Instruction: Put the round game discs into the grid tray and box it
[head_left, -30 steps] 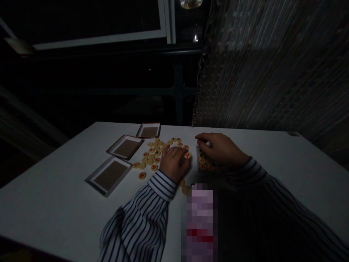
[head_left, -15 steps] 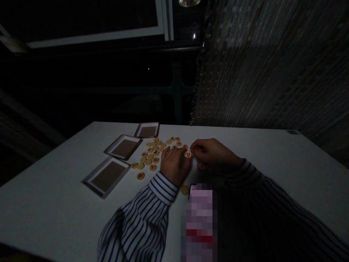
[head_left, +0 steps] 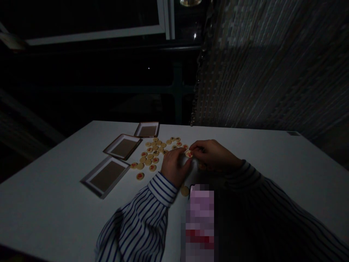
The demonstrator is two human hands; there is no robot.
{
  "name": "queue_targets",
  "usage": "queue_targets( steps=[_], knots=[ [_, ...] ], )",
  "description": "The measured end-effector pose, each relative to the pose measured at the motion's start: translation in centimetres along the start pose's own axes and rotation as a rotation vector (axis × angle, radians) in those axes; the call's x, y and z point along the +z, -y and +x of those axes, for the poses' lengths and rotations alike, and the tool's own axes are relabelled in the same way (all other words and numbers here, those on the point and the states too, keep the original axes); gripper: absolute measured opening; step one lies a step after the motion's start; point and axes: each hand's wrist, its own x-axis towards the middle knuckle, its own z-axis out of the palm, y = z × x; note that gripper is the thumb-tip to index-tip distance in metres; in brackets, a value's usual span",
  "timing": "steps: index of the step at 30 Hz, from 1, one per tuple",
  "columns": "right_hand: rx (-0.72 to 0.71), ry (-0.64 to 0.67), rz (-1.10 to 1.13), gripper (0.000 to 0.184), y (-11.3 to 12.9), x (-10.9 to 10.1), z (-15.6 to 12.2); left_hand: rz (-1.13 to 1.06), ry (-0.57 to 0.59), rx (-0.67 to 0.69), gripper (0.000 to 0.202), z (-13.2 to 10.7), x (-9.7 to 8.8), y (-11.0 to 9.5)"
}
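A round Chinese chess piece with a red character is held up between my two hands, its face tilted towards me. My left hand has thumb and index finger curved around its left and lower edge. The fingertips of my right hand are pinched at its right edge, the other fingers curled in. Many more wooden pieces lie scattered beyond and left of my left hand, some showing red or black characters, others blank side up. Several pieces sit in shadow beneath my right hand, partly hidden.
Three shallow box trays stand at left on the white table: a near one, a middle one and a far one. A phone with a blurred screen lies in front of me. One piece is beside it.
The chess piece has shifted slightly right and tilted. My right fingertips now meet its edge, and my left fingers have opened a little around it.
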Motion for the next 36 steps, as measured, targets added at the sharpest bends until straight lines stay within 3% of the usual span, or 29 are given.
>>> queue_targets(
  steps=[6, 14, 20, 36],
  knots=[
    [-0.050, -0.012, -0.043, 0.023, -0.1, 0.0, 0.0, -0.287, 0.013, -0.286, 0.021, 0.2, -0.1, -0.4],
    [-0.096, 0.048, -0.039, 0.024, 0.2, -0.3, -0.1, -0.587, 0.012, -0.495, 0.016, 0.6, 0.0, -0.8],
    [-0.137, 0.054, -0.041, 0.023, 0.2, -0.2, 0.0, -0.694, -0.008, -0.566, 0.016, 0.7, -0.1, -0.9],
    [-0.005, 0.006, 0.077, 0.027, 0.3, 0.2, 0.0, -0.744, -0.128, -0.662, 0.017, 1.0, -0.4, -1.4]
  ],
)
